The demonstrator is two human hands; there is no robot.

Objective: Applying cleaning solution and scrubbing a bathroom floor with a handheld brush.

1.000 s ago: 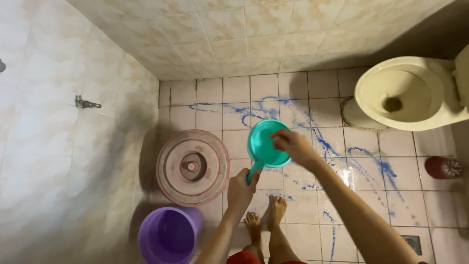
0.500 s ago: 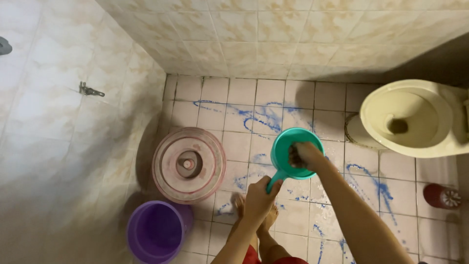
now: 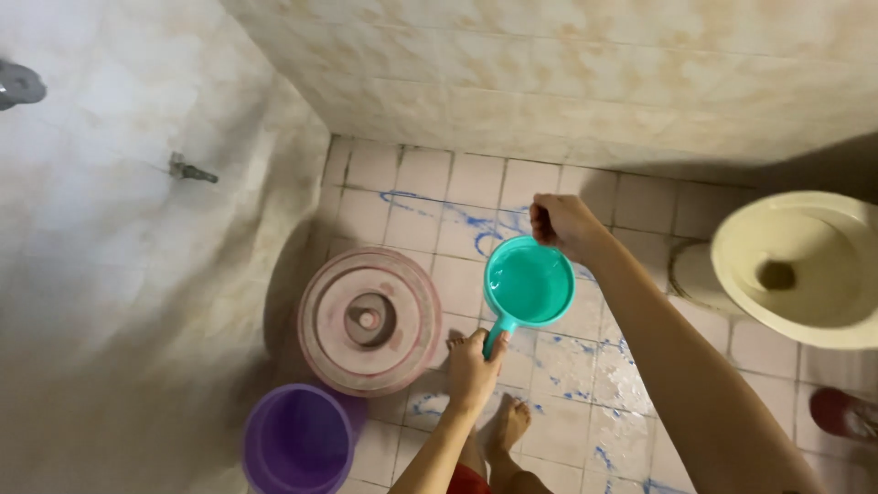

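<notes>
The left hand (image 3: 471, 368) has its grip wrapped tight round the handle of the teal dipper (image 3: 529, 285), holding it level over the floor (image 3: 558, 430) with the bowl facing up. The right hand (image 3: 564, 224) is closed in a loose fist just past the far rim of the bowl, touching or nearly touching the edge; whether it holds anything I cannot tell.

Half a second ago that right hand was down inside the bowl; now it is out and lifted clear to the far side. That suggests the work inside the dipper is finished for the moment, and the bowl looks plain and smooth, possibly with water in it.

Compared with the earlier frames, the view has swung left and up: more of the wall (image 3: 137, 274) and its metal tap (image 3: 190, 169) shows, and the toilet (image 3: 805, 270) has slid toward the right edge. The round pink lid (image 3: 370, 319) sits just left of the dipper, with the purple bucket (image 3: 299, 441) below it. Blue streaks (image 3: 476, 220) mark the wet tiles, and a bare foot (image 3: 506, 427) stands beneath the left hand.
</notes>
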